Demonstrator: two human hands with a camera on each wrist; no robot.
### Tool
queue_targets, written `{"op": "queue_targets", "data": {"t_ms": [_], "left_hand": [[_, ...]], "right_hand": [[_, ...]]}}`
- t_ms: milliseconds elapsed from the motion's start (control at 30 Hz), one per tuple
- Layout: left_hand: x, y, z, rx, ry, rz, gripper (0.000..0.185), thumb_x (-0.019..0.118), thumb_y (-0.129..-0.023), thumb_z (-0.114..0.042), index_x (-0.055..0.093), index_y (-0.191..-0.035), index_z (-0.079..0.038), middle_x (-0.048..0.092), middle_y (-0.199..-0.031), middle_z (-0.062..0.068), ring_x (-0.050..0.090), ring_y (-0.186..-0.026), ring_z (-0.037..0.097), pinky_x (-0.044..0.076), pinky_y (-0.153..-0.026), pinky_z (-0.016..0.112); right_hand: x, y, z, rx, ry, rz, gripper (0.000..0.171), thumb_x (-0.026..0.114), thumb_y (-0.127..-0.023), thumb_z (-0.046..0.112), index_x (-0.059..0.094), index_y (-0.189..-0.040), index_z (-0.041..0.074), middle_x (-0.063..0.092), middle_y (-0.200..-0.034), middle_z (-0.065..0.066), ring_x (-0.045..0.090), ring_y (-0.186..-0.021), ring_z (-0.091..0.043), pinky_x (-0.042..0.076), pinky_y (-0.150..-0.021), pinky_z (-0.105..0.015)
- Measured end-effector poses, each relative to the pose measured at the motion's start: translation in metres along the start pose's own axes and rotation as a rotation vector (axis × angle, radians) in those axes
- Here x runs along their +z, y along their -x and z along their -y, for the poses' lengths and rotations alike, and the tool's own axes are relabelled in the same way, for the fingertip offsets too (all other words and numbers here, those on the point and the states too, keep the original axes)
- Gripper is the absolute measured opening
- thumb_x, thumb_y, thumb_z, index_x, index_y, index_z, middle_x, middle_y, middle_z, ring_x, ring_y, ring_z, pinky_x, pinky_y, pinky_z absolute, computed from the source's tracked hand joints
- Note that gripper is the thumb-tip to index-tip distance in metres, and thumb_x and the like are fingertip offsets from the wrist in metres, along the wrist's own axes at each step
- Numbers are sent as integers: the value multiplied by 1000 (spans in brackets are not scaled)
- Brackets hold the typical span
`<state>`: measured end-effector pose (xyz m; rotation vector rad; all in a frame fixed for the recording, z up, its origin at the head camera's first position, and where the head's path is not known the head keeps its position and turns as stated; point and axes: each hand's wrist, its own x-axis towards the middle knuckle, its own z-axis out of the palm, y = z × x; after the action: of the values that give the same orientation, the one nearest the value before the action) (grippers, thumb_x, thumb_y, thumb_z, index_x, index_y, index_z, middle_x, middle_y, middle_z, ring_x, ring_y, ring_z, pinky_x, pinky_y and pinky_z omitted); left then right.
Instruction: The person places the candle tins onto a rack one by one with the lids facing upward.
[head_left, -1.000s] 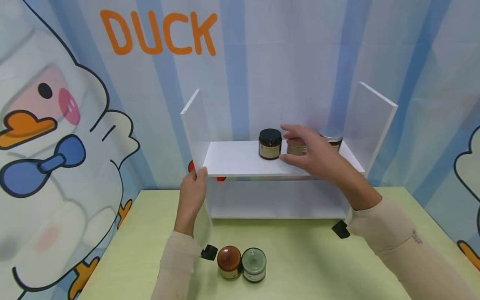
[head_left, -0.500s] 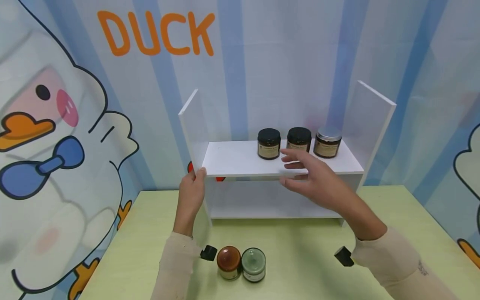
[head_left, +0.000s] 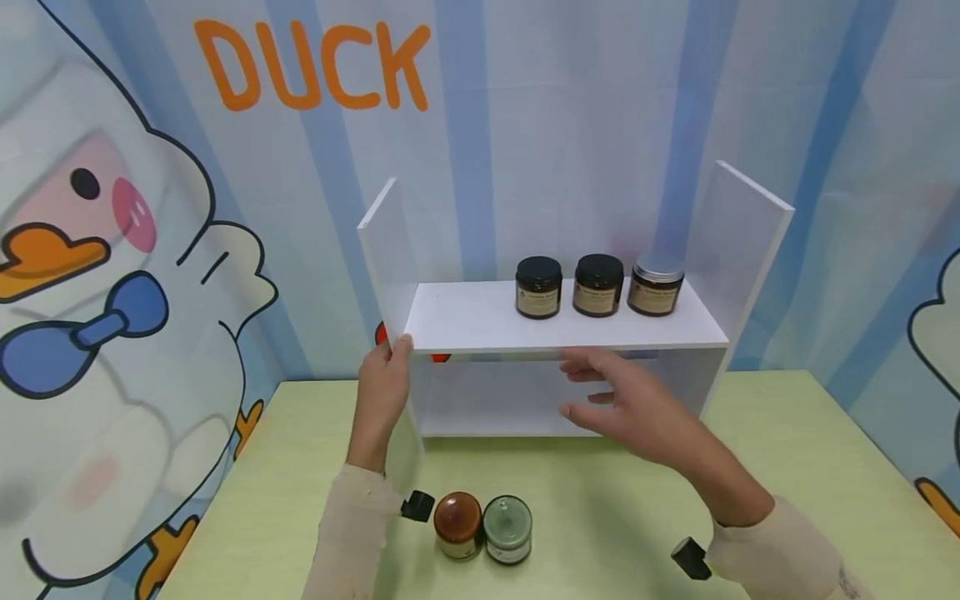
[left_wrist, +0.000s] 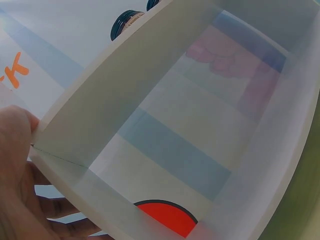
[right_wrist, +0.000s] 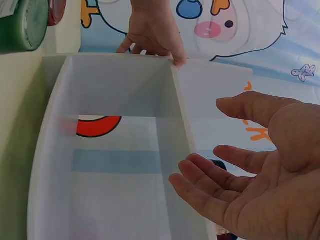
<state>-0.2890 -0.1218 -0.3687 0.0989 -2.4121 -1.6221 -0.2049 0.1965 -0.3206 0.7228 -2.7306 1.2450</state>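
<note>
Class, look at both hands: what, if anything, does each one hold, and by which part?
The left hand grips the white two-tier shelf by its left side panel's front edge. The right hand holds nothing, fingers spread before the shelf.

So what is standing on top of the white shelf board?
Three jars stand on the white shelf board, toward its right: two black-lidded jars and a silver-lidded jar. Their contents cannot be seen through the dark glass and labels.

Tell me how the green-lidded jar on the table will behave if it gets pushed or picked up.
The green-lidded jar looks squat and wide-based, so a push would probably slide it rather than tip it. It stands touching the brown-lidded jar, so a sideways push would likely shove that too. If it is glass, as it seems, it may feel heavy for its size.
</note>
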Motion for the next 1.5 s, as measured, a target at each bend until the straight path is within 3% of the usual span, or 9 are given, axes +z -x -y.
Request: {"op": "queue_targets", "data": {"t_ms": [233,533,867,1133,1367,1500], "left_hand": [[0,1,0,2,-8,2,56,41,-105,-47,61,-133,-3,61,-134,16,54,-108,31,43,-93,51],[0,1,-2,13,11,10,54,41,-106,-45,60,-133,-3,60,-137,15,54,-113,31,43,-98,53],[-1,1,-2,13,-6,6,55,40,-105,-47,60,-134,-4,62,-131,16,51,-99,30,41,-85,47],[0,1,-2,8,-3,5,54,40,-105,-46,60,-133,-5,61,-133,15,52,-103,30,41,-88,48],[0,0,-1,7,-13,-1,54,40,-106,-45,61,-133,-3,61,-133,16,53,-105,31,42,-91,49],[-1,1,-2,9,-18,-3,54,41,-105,-45,61,-133,-3,61,-135,16,55,-111,32,44,-95,53]], "right_hand": [[20,7,-9,-1,-44,47,63,75,-93,20,48,-149,10,56,-144,-12,56,-129,-33,51,-99,-47],[44,13,-19,31,-148,154,62,74,-94,25,48,-149,12,52,-148,-12,53,-133,-37,47,-102,-55],[69,20,-29,43,-144,221,62,76,-92,28,51,-146,9,56,-142,-10,54,-131,-35,48,-101,-54],[89,27,-33,35,-161,268,66,78,-88,26,51,-144,5,55,-142,-15,52,-131,-38,47,-98,-60],[100,26,-33,47,-146,346,62,77,-87,29,54,-143,14,54,-140,-7,52,-129,-36,49,-96,-52],[105,24,-30,69,-113,388,62,79,-86,31,56,-141,14,54,-137,-4,53,-127,-31,47,-99,-48]]}}
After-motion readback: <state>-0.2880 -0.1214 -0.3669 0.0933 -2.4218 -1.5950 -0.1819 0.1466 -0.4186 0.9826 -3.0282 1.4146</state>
